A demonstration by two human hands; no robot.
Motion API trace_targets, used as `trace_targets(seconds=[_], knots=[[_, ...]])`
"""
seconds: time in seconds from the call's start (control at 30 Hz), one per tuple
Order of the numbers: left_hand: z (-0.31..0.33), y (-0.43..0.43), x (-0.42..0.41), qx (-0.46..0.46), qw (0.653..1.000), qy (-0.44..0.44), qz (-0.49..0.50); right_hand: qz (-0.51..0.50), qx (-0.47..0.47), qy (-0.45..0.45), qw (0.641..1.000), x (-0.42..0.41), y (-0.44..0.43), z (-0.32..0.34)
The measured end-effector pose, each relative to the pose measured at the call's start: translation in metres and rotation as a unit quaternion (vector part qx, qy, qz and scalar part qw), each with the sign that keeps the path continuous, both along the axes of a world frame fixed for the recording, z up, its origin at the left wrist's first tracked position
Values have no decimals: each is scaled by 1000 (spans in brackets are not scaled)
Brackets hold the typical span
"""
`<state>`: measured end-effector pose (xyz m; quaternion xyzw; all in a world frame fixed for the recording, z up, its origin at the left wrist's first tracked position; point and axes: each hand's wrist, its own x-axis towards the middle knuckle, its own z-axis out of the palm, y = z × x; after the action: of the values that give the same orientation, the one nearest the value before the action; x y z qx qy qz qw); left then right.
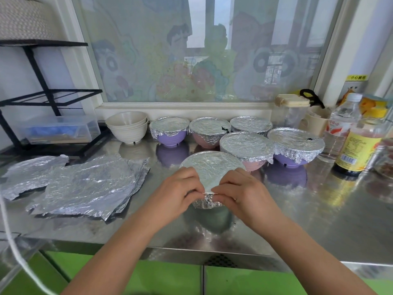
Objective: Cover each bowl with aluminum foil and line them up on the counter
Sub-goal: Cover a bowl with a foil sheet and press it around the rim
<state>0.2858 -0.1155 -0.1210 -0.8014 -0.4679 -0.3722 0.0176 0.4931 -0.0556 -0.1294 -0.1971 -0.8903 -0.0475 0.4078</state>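
A foil-covered bowl (210, 167) sits at the front middle of the steel counter (297, 209). My left hand (178, 192) and my right hand (240, 190) both pinch the foil at its near rim, fingertips almost meeting. Behind it stand several foil-covered bowls: a purple one (170, 129), a pink one (209, 130), one at the back (251, 124), a pink one (246, 147) and a purple one (295, 143). Two uncovered cream bowls (127, 127) are stacked at the back left. Loose foil sheets (85, 184) lie to the left.
A black wire rack (49, 96) with a clear plastic box (59, 129) stands at the back left. Bottles (357, 145) and containers (293, 111) crowd the back right corner. A window (202, 50) runs behind the bowls. The counter's front edge is just below my wrists.
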Motion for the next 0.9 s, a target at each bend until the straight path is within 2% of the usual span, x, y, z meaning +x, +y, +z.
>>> trace_targets(seconds=[0.17, 0.43, 0.53, 0.67, 0.9], knots=[[0, -1, -7, -8, 999, -33, 6, -2, -4, -6, 1000, 10, 6, -1], [-6, 2, 18, 8, 1000, -14, 15, -17, 20, -9, 1000, -2, 0, -2], [-3, 4, 14, -5, 1000, 2, 11, 6, -2, -7, 1000, 5, 2, -3], [3, 6, 3, -17, 1000, -5, 0, -1, -11, -9, 1000, 21, 9, -1], [-3, 3, 14, 15, 1000, -12, 10, 5, 12, -25, 1000, 11, 11, -1]])
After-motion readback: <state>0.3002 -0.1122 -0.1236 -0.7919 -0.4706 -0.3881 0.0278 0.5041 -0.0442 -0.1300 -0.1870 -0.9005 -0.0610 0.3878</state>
